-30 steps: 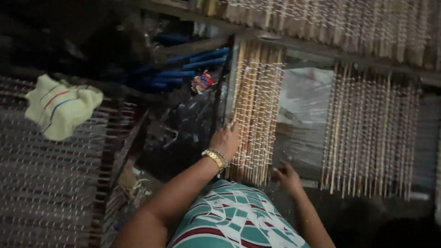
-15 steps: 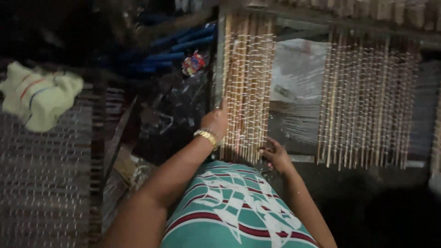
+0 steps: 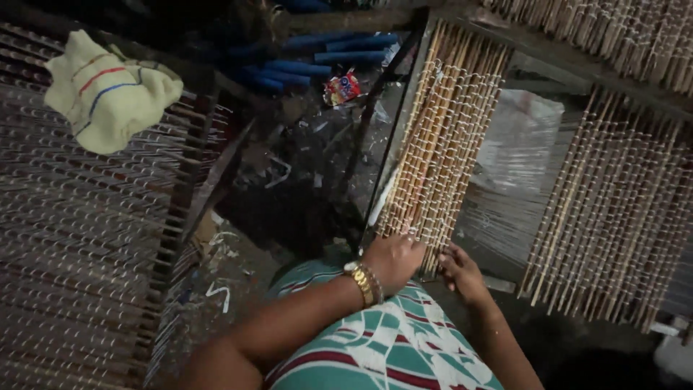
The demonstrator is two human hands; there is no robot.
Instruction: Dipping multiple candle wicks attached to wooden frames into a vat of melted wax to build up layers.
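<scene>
bamboo mat (image 3: 440,137) edge, seemingly pinched by both hands.

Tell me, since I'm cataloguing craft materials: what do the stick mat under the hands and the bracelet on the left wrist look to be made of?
The stick mat looks like thin pale wood or bamboo splints, matt and unpainted, tied in rows by light string; the knots show as white dots. The bracelet on the left hand looks like gold-coloured metal, shiny and linked; whether it is real gold cannot be told.

Open gap between two stick mats (image 3: 440,144) (image 3: 613,217); dark rack (image 3: 86,231) crowding the left.
</scene>
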